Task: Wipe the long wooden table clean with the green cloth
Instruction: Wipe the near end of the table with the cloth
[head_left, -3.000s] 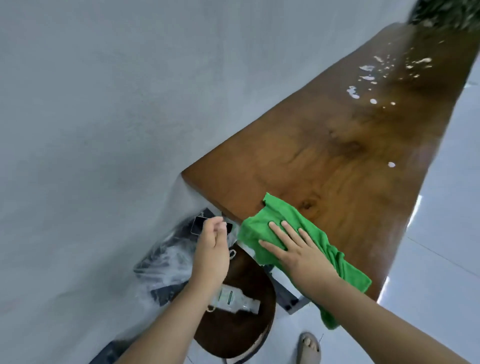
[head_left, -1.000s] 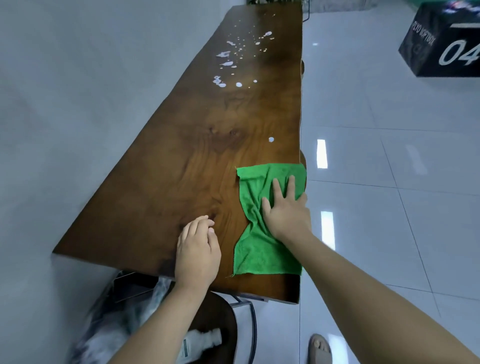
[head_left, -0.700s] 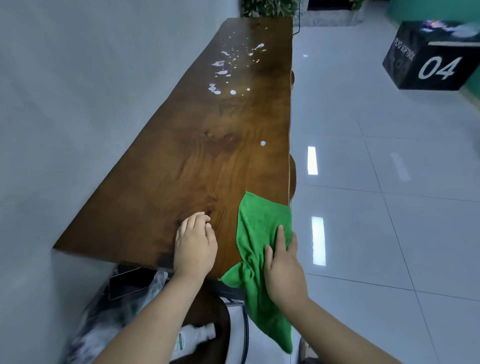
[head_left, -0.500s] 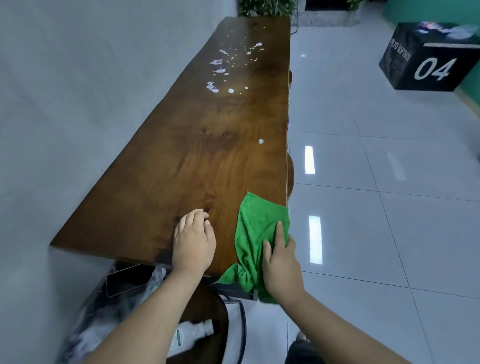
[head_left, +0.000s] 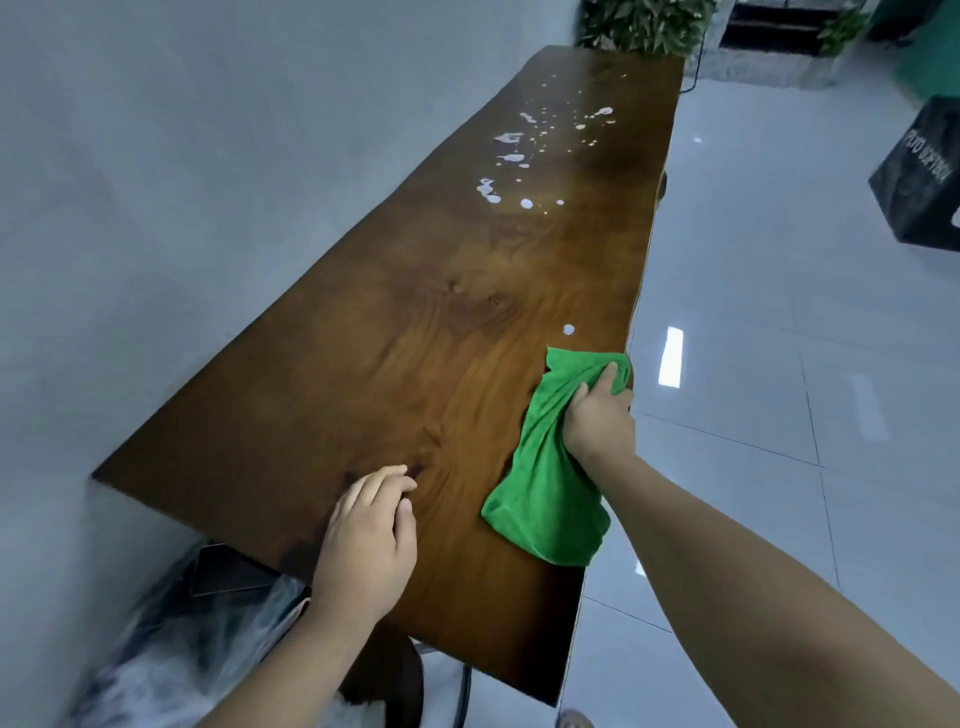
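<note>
The long wooden table (head_left: 395, 374) runs away from me along the wall on the left. The green cloth (head_left: 550, 488) lies bunched along the table's right edge, and my right hand (head_left: 600, 415) grips its far part. My left hand (head_left: 371, 540) rests flat on the near end of the table, fingers slightly apart, holding nothing. A single white drop (head_left: 569, 329) sits just beyond the cloth. Several white splashes (head_left: 524, 156) spread over the far half of the table.
A grey wall (head_left: 182, 182) borders the table's left side. Glossy white floor tiles (head_left: 779, 364) lie to the right. A black box (head_left: 919, 182) stands at the far right, potted plants (head_left: 644, 23) beyond the table's far end. Clear plastic wrapping (head_left: 171, 649) lies under the near end.
My right hand has closed on the cloth and pushed it forward along the right edge, from the near corner toward the single white drop. My left hand stayed on the near end.
</note>
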